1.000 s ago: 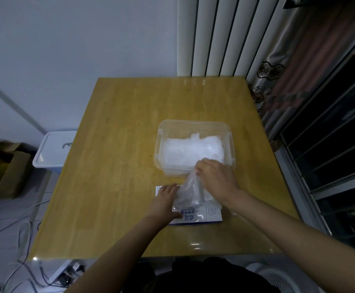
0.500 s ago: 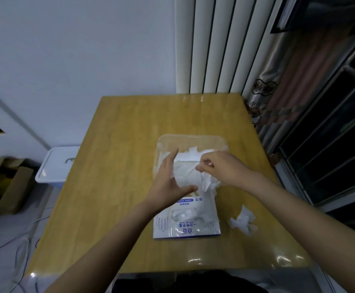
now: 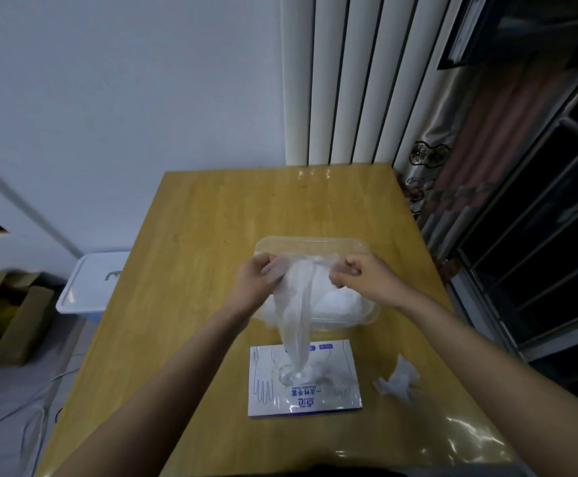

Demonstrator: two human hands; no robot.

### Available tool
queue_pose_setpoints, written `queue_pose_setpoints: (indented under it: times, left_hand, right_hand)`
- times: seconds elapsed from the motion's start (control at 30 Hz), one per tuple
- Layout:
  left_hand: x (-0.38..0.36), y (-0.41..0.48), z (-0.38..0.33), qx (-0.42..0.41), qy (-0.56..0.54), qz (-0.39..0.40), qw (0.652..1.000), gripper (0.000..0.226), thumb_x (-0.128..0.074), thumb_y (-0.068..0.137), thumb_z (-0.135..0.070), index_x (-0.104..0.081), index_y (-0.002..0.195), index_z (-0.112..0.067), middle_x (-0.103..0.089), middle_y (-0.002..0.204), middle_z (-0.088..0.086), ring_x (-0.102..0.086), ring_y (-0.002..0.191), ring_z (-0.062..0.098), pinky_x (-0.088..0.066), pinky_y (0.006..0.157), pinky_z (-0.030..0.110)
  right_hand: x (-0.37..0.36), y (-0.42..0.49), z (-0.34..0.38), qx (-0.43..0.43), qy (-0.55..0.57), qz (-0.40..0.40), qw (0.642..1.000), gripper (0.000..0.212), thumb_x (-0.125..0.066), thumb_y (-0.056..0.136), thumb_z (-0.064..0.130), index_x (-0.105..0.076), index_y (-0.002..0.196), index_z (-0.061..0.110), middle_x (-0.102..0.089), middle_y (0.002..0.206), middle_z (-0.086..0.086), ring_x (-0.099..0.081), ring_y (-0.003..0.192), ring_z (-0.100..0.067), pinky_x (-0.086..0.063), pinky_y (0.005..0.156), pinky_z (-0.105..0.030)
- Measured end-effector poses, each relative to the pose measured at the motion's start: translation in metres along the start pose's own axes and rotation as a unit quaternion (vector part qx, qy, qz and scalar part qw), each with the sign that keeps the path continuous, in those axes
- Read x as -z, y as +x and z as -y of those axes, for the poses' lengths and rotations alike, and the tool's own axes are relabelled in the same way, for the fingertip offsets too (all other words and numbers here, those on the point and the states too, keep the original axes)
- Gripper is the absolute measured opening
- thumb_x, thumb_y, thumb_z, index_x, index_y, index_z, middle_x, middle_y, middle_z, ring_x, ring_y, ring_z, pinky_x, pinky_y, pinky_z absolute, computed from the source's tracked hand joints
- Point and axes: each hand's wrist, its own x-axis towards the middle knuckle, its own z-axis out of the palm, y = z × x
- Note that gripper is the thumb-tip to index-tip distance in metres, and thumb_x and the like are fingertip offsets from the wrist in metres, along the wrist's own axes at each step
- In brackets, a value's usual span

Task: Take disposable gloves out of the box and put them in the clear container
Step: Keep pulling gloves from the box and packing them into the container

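Honey-coloured wood under a glossy film for the counter [image 3: 212,235], far edge against a pale wall and white ribbed panelling [image 3: 342,80]. Patterned curtain [image 3: 466,160] and dark glazed framing [image 3: 538,253] close along the right edge. Left edge open to the floor, with a white lidded bin [image 3: 91,287] just beside it, cardboard boxes [image 3: 5,321] farther left and loose cables [image 3: 22,401] lower down.

Near the middle, slightly right: clear container [image 3: 311,239], lid off, holding a heap of white gloves [image 3: 342,301]. Just nearer, past a narrow strip of wood: flat white-and-blue box [image 3: 329,404], face up, printed with glove outlines. Right of the box, on bare counter: one crumpled glove [image 3: 399,380], touching neither.

Raised over the container: left hand [image 3: 253,287] and right hand [image 3: 370,280], level with each other, a small gap between. Fingers [image 3: 267,266] of both curled, pinching the top edge of one translucent glove [image 3: 294,325]. Rest of it hanging in a long twist, lower end reaching the box's opening. Cannot tell whether that end sits inside the box or merely on it.

Wide bare wood beyond the container and along the whole left half. Less room on the right, between container and edge. Near edge crossed by both forearms.
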Motion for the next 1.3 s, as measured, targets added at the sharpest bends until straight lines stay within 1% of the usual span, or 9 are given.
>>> queue_pose_setpoints:
  times: [0.1,0.2,0.4,0.53,0.67,0.83,1.0,1.17,1.3]
  left_hand:
    - [0.003,0.01,0.003,0.035,-0.035,-0.011,0.999,0.035,-0.063,0.089,-0.028,-0.063,0.095,0.006,-0.064,0.079,0.012,-0.059,0.073,0.02,-0.053,0.071,0.036]
    - [0.0,0.016,0.007,0.068,-0.037,0.009,0.997,0.023,-0.055,0.095,-0.02,-0.062,0.098,0.002,-0.066,0.076,0.006,-0.062,0.069,0.016,-0.054,0.068,0.026]
    - [-0.006,0.046,0.01,0.091,-0.111,-0.029,0.989,0.021,-0.053,0.096,-0.017,-0.056,0.105,0.001,-0.063,0.08,0.008,-0.062,0.072,0.019,-0.056,0.07,0.033]
    - [-0.008,0.066,0.01,0.106,-0.144,-0.052,0.983,0.018,-0.055,0.093,-0.011,-0.051,0.107,0.0,-0.062,0.089,0.011,-0.063,0.072,0.018,-0.056,0.062,0.026]
    - [-0.003,0.078,0.012,-0.002,0.04,-0.156,0.987,0.018,-0.06,0.09,-0.012,-0.049,0.104,-0.015,-0.053,0.107,0.002,-0.052,0.094,0.015,-0.041,0.072,0.022]
    - [-0.014,0.068,0.0,-0.24,0.285,-0.035,0.927,0.019,-0.066,0.084,-0.024,-0.053,0.098,-0.022,-0.049,0.092,-0.007,-0.044,0.086,0.01,-0.036,0.074,0.023]
    - [-0.051,0.049,0.014,-0.304,0.469,0.037,0.828,0.076,-0.082,0.054,-0.045,-0.047,0.114,-0.015,-0.05,0.095,0.005,-0.048,0.083,0.022,-0.043,0.071,0.03]
    - [-0.057,0.051,0.015,-0.32,0.435,-0.018,0.842,0.042,-0.078,0.067,-0.013,-0.057,0.102,-0.019,-0.059,0.087,-0.002,-0.053,0.075,0.02,-0.036,0.068,0.028]
    - [-0.036,0.055,0.004,-0.276,0.414,-0.018,0.867,0.024,-0.065,0.078,0.0,-0.067,0.093,-0.019,-0.066,0.09,-0.004,-0.055,0.082,0.022,-0.042,0.074,0.033]
  right_hand:
    - [0.002,0.015,-0.002,-0.026,0.08,-0.072,0.994,0.02,-0.062,0.088,0.019,-0.054,0.07,0.015,-0.067,0.083,-0.006,-0.066,0.091,-0.03,-0.05,0.08,-0.04]
    - [0.003,0.032,0.001,-0.052,0.168,-0.138,0.975,0.013,-0.057,0.089,0.018,-0.056,0.082,0.008,-0.067,0.085,-0.014,-0.068,0.084,-0.026,-0.053,0.076,-0.038]
    - [-0.004,0.046,0.003,-0.074,0.186,-0.035,0.979,0.013,-0.059,0.093,0.015,-0.062,0.09,0.003,-0.067,0.077,-0.005,-0.067,0.062,-0.009,-0.055,0.057,-0.019]
    - [-0.011,0.057,-0.012,-0.107,0.213,-0.104,0.966,0.009,-0.057,0.094,0.01,-0.061,0.087,0.007,-0.066,0.076,-0.005,-0.065,0.053,-0.007,-0.052,0.05,-0.02]
    - [-0.011,0.06,-0.023,-0.132,0.167,-0.167,0.963,0.008,-0.057,0.093,0.009,-0.061,0.088,0.005,-0.065,0.073,-0.001,-0.06,0.045,-0.002,-0.049,0.044,-0.018]
    - [-0.011,0.065,-0.019,-0.143,0.244,-0.188,0.941,0.01,-0.053,0.096,0.012,-0.06,0.097,0.005,-0.068,0.079,-0.004,-0.068,0.06,-0.008,-0.055,0.052,-0.022]
    - [-0.016,0.068,-0.005,-0.132,0.256,-0.171,0.942,0.019,-0.05,0.095,0.005,-0.062,0.08,0.004,-0.07,0.082,-0.012,-0.07,0.072,-0.017,-0.057,0.061,-0.026]
    - [-0.016,0.065,-0.012,-0.159,0.133,-0.139,0.968,0.026,-0.057,0.091,0.021,-0.065,0.092,-0.003,-0.07,0.086,-0.017,-0.07,0.081,-0.025,-0.059,0.075,-0.043]
    - [-0.005,0.046,-0.012,-0.136,0.1,-0.2,0.965,0.059,-0.066,0.087,0.03,-0.034,0.129,0.003,-0.046,0.129,-0.013,-0.051,0.117,-0.025,-0.047,0.098,-0.037]
